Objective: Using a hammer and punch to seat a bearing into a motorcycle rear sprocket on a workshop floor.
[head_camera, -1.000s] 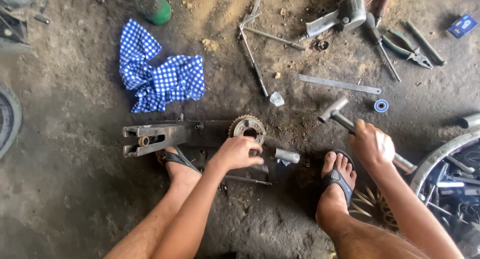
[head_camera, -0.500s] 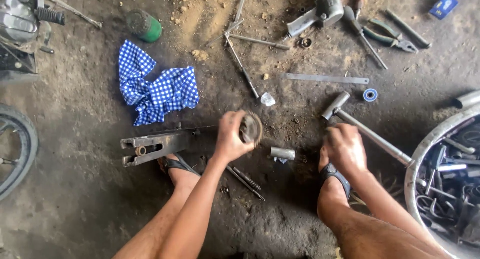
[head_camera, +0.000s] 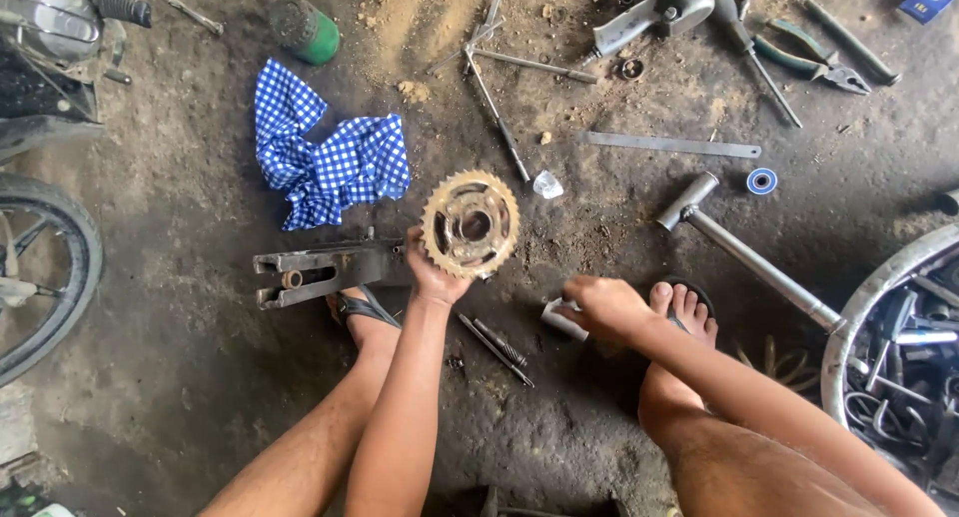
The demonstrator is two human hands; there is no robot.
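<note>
1. The sprocket (head_camera: 470, 224), a rusty toothed wheel with cut-out holes, is held up above the dirt floor (head_camera: 180, 377) with its flat face toward the camera.
2. The left hand (head_camera: 432, 267) grips the sprocket at its lower left edge; the fingers are closed around the rim and the thumb lies on the front face.
3. The right hand (head_camera: 602, 307) is low, near the floor, and is curled over a small white-grey cylinder part (head_camera: 559, 318). It touches this part, but how firmly it holds it I cannot tell.
4. The right hand is just beside the right foot in a sandal (head_camera: 684, 307). The left foot (head_camera: 362, 312) is below the left hand.
5. A dark metal swingarm-like bracket (head_camera: 325, 269) lies on the floor just left of the left hand, partly under the left foot.
6. Two thin dark rods (head_camera: 496, 348) lie between the two arms.
7. A blue and white checked cloth (head_camera: 328, 162) lies crumpled on the floor up and left of the sprocket.
8. A hammer with a long metal handle (head_camera: 744, 252) lies to the right of the sprocket, with a small blue ring (head_camera: 761, 181) near its head.
9. A flat metal strip (head_camera: 671, 145), pliers (head_camera: 811, 65) and a green can (head_camera: 305, 29) lie farther up.
10. A tyre (head_camera: 60, 277) is at the left edge.
</note>
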